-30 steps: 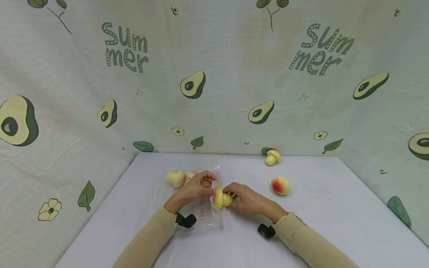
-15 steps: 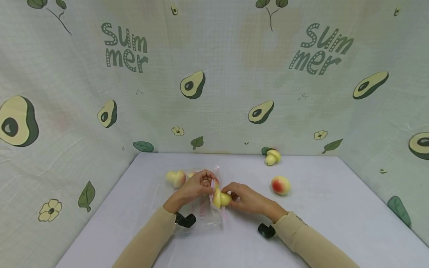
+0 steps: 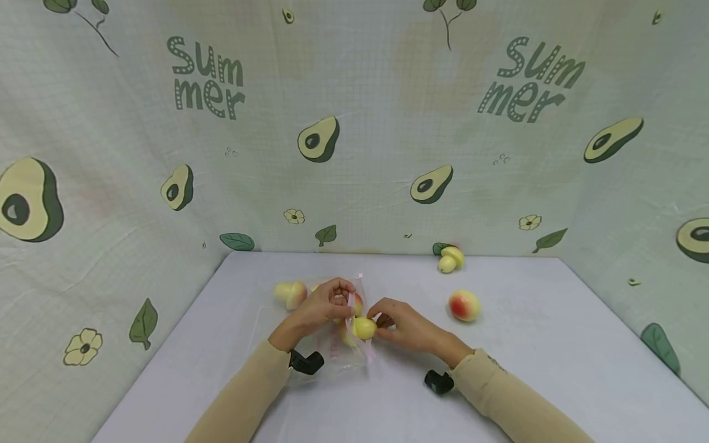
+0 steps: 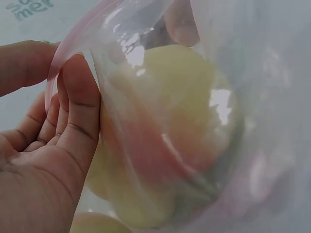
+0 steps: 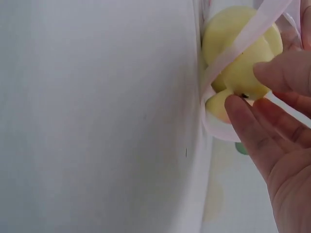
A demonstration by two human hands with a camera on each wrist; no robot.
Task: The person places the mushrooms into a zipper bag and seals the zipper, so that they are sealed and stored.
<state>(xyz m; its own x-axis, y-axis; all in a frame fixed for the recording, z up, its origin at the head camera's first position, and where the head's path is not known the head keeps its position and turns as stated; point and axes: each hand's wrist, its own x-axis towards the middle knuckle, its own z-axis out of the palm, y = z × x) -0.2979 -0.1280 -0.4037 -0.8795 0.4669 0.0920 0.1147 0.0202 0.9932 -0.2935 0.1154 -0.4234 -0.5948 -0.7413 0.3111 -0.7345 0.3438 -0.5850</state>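
Note:
My left hand [image 3: 324, 307] pinches the pink-edged mouth of a clear zip bag [image 3: 260, 326]; in the left wrist view its thumb and fingers grip the pink strip [image 4: 60, 60]. At the mouth, a mushroom-shaped yellow fruit [image 3: 364, 328] sits mostly inside, its round end facing out. My right hand [image 3: 407, 326] has thumb and fingertips on that end, around a dark spot in the right wrist view. Beside it in the bag is a red-blushed yellow fruit [image 3: 357, 303]. Another mushroom-shaped fruit [image 3: 290, 295] lies at the bag's far left; the left hand hides part of the contents.
A round yellow fruit with a red patch [image 3: 464, 306] lies right of the hands on the white table [image 3: 526, 344]. Near the back edge is a second mushroom-shaped yellow fruit [image 3: 451, 259]. A patterned cloth [image 3: 376, 123] hangs behind and at both sides.
The mushroom-shaped fruit has moved left into the bag mouth, with the right hand following slightly. The left hand keeps its grip on the bag edge.

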